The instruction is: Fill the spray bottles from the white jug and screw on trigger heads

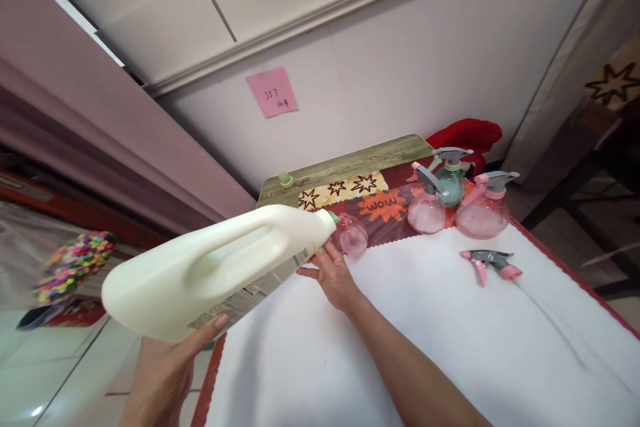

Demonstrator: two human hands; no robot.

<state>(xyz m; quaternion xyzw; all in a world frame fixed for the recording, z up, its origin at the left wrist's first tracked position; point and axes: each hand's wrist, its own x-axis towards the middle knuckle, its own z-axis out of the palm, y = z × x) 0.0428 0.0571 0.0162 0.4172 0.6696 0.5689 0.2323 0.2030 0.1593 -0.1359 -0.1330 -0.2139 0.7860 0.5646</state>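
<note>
A large pale green detergent jug [200, 260] is tipped on its side above the table, its green spout [333, 217] pointing right. My left hand [175, 353] grips it from below near the base, thumb along the label. Close to the neck, my right hand [333, 277] supports the jug's underside with its fingers against it. The spout is at the mouth of a pink, round, see-through bottle [353, 239] without its sprayer top. Whether liquid flows cannot be seen. A loose grey and pink sprayer head [493, 265] with a thin tube lies on the right.
Two pink spray bottles [427, 212] and a green one [453, 183] stand at the back right. A small green cap [286, 179] sits on the wood-patterned board [345, 161]. The white wall [380, 73] rises behind the table.
</note>
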